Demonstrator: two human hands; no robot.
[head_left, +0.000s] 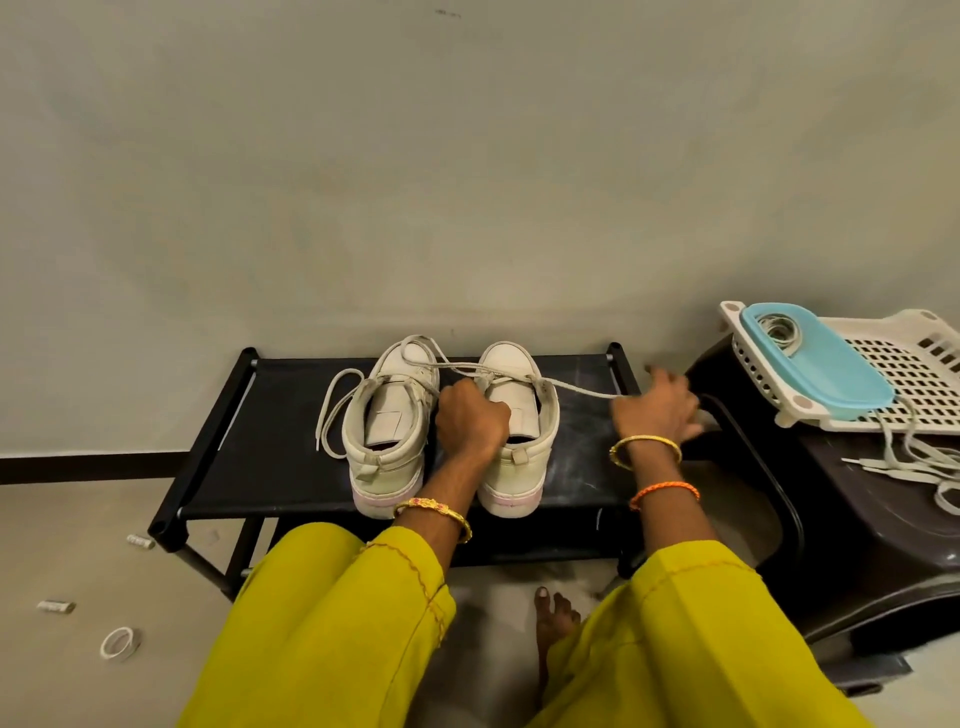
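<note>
While both sneakers are sitting on the black rack by the pale wall, I am watching the left grip clutching the right sneaker and the right grip pinching its taut lace.

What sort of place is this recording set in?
Probably a home, perhaps an entryway corner: a low shoe rack against a plain wall carries white sneakers, a plastic basket sits on a dark stool beside it, and the person's foot is bare.
</note>
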